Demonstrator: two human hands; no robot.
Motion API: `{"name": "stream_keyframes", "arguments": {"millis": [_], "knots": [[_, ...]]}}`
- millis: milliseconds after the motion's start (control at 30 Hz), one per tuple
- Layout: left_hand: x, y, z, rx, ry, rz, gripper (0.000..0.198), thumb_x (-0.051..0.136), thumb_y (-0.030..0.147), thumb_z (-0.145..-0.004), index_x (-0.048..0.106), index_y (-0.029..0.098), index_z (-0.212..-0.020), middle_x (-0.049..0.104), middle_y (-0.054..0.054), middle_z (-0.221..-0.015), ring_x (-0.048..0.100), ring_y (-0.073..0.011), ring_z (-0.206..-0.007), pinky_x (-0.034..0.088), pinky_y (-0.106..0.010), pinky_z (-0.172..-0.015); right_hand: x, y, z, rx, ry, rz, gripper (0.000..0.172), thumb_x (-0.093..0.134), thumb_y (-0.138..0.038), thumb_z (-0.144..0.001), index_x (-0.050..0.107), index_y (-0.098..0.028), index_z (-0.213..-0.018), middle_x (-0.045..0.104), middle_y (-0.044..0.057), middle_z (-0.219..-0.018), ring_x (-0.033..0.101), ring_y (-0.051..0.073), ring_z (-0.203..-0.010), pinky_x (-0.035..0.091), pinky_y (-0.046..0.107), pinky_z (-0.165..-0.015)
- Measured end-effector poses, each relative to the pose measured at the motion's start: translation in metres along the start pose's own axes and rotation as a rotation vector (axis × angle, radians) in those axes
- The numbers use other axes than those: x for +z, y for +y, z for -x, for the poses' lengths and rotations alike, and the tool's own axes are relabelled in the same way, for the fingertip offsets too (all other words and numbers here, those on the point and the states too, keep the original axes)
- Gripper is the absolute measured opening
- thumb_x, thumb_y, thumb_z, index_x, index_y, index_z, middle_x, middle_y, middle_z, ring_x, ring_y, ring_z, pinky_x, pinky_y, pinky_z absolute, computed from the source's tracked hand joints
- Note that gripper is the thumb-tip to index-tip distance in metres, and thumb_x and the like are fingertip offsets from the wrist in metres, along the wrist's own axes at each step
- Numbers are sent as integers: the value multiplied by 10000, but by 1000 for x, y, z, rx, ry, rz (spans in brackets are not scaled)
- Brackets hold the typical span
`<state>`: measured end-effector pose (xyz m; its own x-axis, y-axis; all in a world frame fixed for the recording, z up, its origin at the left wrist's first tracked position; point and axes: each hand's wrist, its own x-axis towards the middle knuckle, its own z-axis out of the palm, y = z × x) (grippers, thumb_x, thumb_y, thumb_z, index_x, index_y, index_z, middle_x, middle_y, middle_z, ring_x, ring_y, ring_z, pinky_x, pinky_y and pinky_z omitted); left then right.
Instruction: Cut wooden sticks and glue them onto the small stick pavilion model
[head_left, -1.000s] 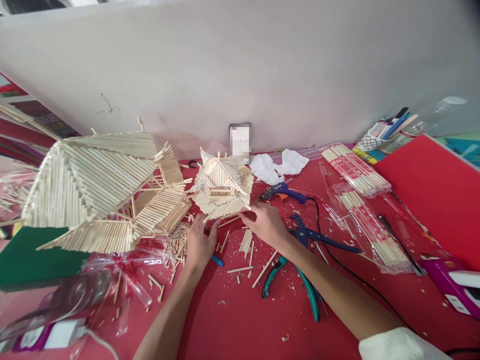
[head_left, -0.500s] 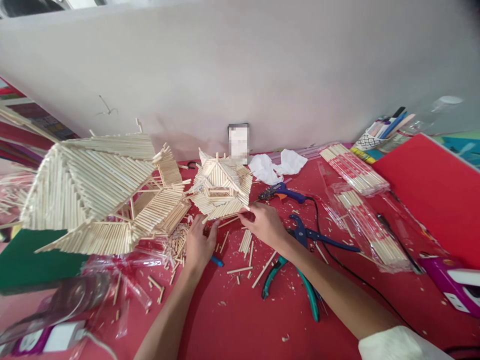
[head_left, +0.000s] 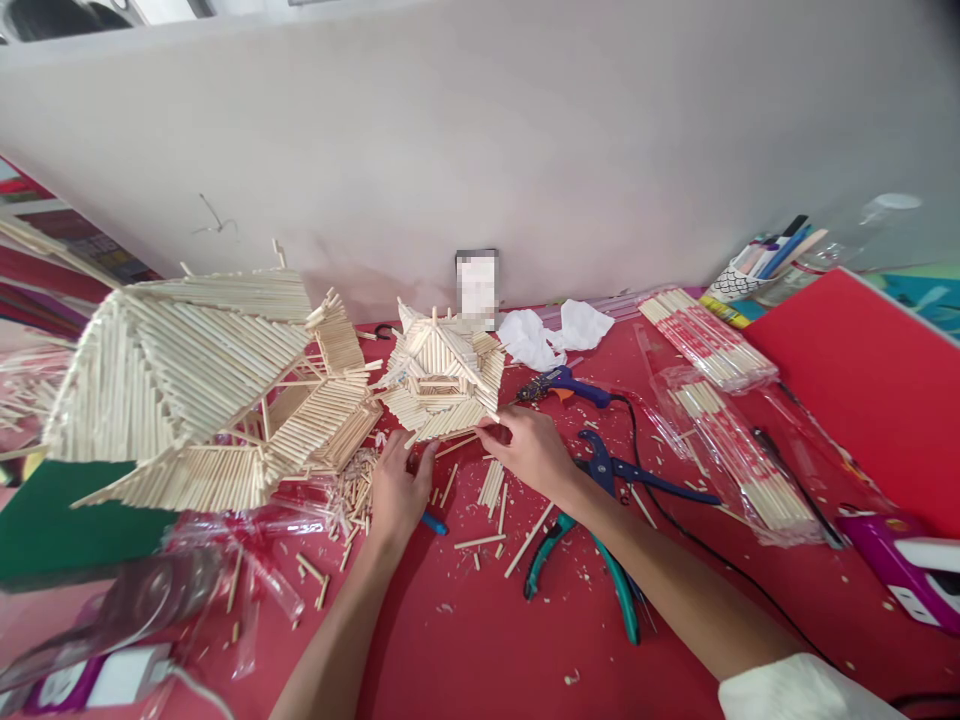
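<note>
A small pavilion model (head_left: 442,375) built of thin wooden sticks, with a tiered roof, stands on the red tabletop. My left hand (head_left: 401,490) is at its front left corner, fingertips and thumb curled at the lower edge. On the front right corner, my right hand (head_left: 529,450) pinches the eave between thumb and fingers. A blue pen-like tool (head_left: 434,523) lies beside the left hand, partly hidden. Cut stick pieces (head_left: 491,484) lie in front of the model. To the left stands a larger stick-built house model (head_left: 202,370) with a broad sloping roof.
A blue glue gun (head_left: 574,385), blue-handled cutters (head_left: 600,465) and green-handled pliers (head_left: 615,585) lie right of centre. Packs of sticks (head_left: 709,340), a red board (head_left: 862,390) and a pen cup (head_left: 731,280) are farther right. White tissue (head_left: 532,338) lies near the wall.
</note>
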<state>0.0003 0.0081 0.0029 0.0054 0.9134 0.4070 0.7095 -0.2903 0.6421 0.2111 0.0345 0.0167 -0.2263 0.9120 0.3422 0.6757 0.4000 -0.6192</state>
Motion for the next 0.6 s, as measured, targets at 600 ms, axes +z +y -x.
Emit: {"name": "stream_keyframes", "arguments": {"millis": [600], "knots": [[-45, 19, 0, -125, -699, 194, 154, 521, 284, -928, 648, 209, -972, 643, 6, -750, 562, -135, -626, 412, -250, -618, -24, -28, 33, 23, -196, -193, 65, 667, -175, -888, 718, -201, -859, 748, 16, -843, 665, 141, -725, 477, 252, -691]]}}
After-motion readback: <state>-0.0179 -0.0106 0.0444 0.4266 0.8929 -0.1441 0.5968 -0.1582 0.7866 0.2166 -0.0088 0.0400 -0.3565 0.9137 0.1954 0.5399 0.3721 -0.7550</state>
